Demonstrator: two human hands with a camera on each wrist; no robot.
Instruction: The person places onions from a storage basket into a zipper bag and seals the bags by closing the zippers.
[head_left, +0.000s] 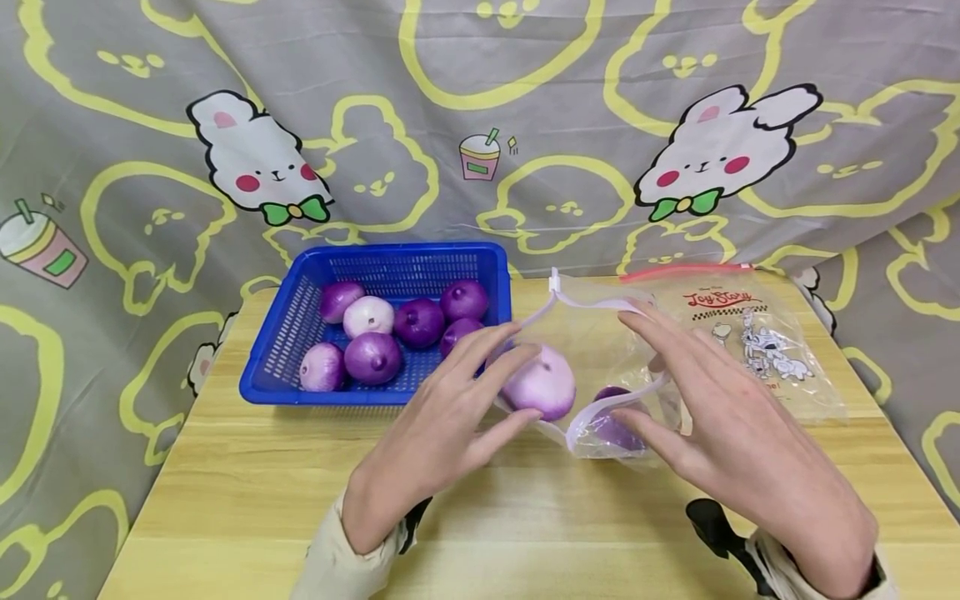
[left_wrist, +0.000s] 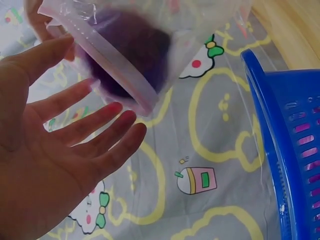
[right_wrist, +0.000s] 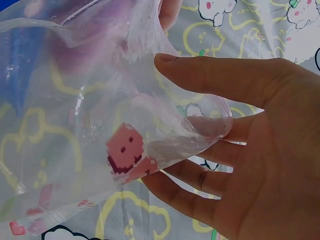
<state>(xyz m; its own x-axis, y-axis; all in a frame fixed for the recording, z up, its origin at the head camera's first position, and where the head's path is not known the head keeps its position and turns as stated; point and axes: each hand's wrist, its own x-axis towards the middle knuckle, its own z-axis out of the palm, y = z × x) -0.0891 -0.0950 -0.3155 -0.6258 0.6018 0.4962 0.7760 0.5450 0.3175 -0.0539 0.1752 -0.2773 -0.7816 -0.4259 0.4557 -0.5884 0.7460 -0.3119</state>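
A clear zip bag (head_left: 592, 333) with a pale purple zip strip stands with its mouth spread. A pale purple onion (head_left: 543, 387) lies at its left side, and a darker onion (head_left: 618, 421) shows through its front right. My left hand (head_left: 450, 408) is beside the bag's left rim; in the left wrist view its fingers are extended and apart, grasping nothing. My right hand (head_left: 731, 417) spans the right side of the mouth. Its thumb and index finger touch the rim, wide apart, with the fingers fairly straight along the plastic in the right wrist view.
A blue basket (head_left: 258, 392) with several purple onions (head_left: 372, 358) stands left of the bag. Behind my right hand lies a flat printed zip bag (head_left: 806, 400) with a red strip. The wooden table (head_left: 217, 500) meets a patterned grey cloth (head_left: 465, 50) at the back.
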